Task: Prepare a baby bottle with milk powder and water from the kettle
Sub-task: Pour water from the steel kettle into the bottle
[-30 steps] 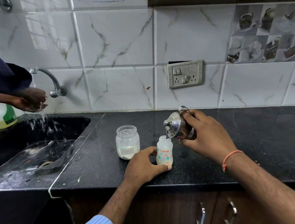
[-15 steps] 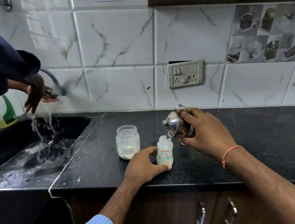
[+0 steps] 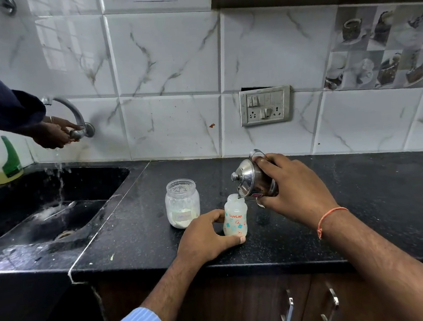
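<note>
I'm seeing 1 baby bottle (image 3: 235, 215), 1 steel kettle (image 3: 251, 180), 1 powder jar (image 3: 182, 204), all w/ my 2 hands: left hand (image 3: 206, 236), right hand (image 3: 294, 191). Also showing: 1 tap (image 3: 71, 113), 1 sink (image 3: 105, 176), 1 green-cap soap btl (image 3: 5, 164), 1 switchboard (image 3: 265, 105), 2 drawer handles (image 3: 289, 311).

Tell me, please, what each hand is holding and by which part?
The left hand grips the baby bottle round its lower body; the right hand holds the tilted steel kettle round its body.
</note>
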The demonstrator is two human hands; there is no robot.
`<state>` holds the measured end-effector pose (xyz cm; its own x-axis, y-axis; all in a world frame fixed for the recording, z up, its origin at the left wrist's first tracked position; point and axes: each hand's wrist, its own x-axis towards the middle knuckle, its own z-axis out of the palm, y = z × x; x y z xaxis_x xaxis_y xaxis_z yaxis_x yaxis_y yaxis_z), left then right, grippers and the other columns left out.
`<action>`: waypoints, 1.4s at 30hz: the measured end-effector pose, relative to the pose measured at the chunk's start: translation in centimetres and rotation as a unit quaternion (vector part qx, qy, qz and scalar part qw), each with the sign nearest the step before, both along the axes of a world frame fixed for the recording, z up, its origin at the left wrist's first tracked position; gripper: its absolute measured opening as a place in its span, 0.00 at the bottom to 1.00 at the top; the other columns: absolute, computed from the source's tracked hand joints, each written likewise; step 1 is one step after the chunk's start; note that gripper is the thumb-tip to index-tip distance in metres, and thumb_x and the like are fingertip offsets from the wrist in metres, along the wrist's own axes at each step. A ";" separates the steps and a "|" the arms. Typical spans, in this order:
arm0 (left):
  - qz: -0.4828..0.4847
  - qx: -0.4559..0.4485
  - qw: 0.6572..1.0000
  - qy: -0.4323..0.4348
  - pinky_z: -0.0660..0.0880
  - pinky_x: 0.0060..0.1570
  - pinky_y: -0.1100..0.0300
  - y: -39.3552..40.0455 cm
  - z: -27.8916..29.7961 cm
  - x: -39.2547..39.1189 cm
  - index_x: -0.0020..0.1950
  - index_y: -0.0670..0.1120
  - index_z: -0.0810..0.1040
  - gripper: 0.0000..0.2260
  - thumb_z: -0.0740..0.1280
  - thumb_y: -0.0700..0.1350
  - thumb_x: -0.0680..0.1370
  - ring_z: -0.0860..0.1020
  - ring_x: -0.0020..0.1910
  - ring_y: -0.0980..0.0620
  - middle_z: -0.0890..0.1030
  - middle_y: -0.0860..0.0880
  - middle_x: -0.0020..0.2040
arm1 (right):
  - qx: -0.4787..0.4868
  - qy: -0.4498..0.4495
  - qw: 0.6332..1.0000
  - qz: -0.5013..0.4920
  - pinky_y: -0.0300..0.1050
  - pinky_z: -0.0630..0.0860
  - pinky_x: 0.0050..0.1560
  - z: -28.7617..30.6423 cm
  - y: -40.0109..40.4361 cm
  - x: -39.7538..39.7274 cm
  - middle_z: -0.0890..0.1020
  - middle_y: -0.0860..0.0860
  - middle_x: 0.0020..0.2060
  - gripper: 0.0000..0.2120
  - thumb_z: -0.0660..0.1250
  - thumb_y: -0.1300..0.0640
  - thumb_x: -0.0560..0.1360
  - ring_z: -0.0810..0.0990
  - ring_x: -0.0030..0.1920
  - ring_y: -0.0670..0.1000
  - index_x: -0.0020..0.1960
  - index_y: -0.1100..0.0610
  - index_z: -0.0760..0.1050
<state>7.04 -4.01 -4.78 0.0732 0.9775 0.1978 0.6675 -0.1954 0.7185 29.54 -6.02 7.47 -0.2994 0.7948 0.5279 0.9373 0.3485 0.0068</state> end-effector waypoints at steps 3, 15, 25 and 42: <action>0.000 -0.002 1.000 0.000 0.77 0.68 0.54 0.0 0.0 0.0 0.71 0.60 0.79 0.34 0.84 0.63 0.67 0.78 0.64 0.63 0.83 0.63 0.65 | 0.002 -0.003 1.000 0.001 0.52 0.76 0.64 0.0 0.0 0.0 0.70 0.45 0.76 0.42 0.75 0.42 0.72 0.75 0.63 0.57 0.82 0.45 0.62; -0.004 -0.004 1.000 0.007 0.77 0.69 0.54 0.1 0.0 0.0 0.73 0.58 0.78 0.36 0.84 0.63 0.68 0.78 0.68 0.61 0.82 0.61 0.68 | -0.007 -0.003 1.000 -0.007 0.52 0.76 0.66 0.0 0.0 0.0 0.68 0.45 0.76 0.42 0.75 0.41 0.73 0.75 0.64 0.56 0.82 0.45 0.61; -0.001 0.010 1.000 0.010 0.76 0.66 0.58 0.0 0.0 0.0 0.71 0.59 0.79 0.34 0.84 0.63 0.67 0.78 0.64 0.64 0.83 0.63 0.66 | -0.014 0.066 0.997 -0.040 0.52 0.78 0.63 -1.6 -0.5 0.3 0.70 0.44 0.74 0.45 0.76 0.33 0.70 0.77 0.66 0.55 0.80 0.45 0.63; -0.018 0.005 1.000 -0.005 0.81 0.59 0.59 0.3 -0.2 -0.5 0.68 0.57 0.80 0.33 0.83 0.63 0.66 0.82 0.58 0.65 0.84 0.63 0.60 | -0.100 0.492 0.863 -0.052 0.42 0.78 0.57 -11.0 1.8 -0.9 0.81 0.33 0.49 0.43 0.86 0.39 0.59 0.83 0.54 0.42 0.71 0.43 0.75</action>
<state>6.56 -3.68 -5.00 0.1066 0.9721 0.2088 0.6520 -0.2269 0.7235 28.62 -4.21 -3.57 0.2935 0.8954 0.3349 0.4815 0.1642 -0.8609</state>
